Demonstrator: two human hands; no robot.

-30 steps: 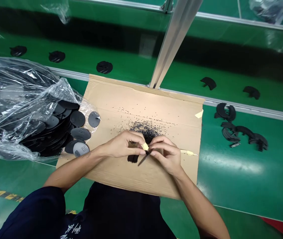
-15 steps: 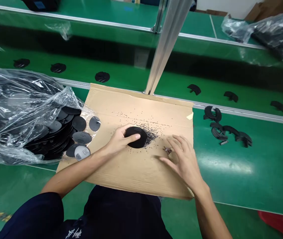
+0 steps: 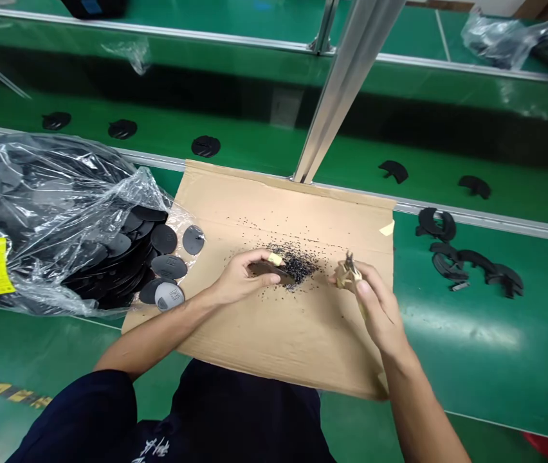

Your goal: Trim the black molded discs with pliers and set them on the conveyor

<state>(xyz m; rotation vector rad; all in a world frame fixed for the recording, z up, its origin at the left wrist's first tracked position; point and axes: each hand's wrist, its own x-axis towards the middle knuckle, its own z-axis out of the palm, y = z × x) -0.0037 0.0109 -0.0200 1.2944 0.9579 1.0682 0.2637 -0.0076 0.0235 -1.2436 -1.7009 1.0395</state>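
My left hand [image 3: 241, 276] is closed around a round black plastic disc [image 3: 274, 272], now tilted so that it shows nearly edge-on. A yellow wrap [image 3: 274, 259] covers one of its fingertips. In my right hand [image 3: 375, 302] is a small pair of nippers [image 3: 349, 270] with pale yellow handles, its dark jaws pointing up and away from me. The jaws and the disc are apart. Under and beside the disc, a heap of tiny black scraps [image 3: 298, 265] spreads over the cardboard sheet [image 3: 255, 334].
At left, a clear plastic bag [image 3: 62, 193] spills many black discs [image 3: 163, 238] onto the cardboard's edge. Curved black parts [image 3: 476, 260] lie on the green bench to the right. A metal post [image 3: 336, 96] rises behind the cardboard; more black parts [image 3: 205, 146] line the strip behind.
My right hand has picked up the nippers from the cardboard and turned them upward. My left hand has tipped the disc from face-up to nearly edge-on. The view has shifted slightly.
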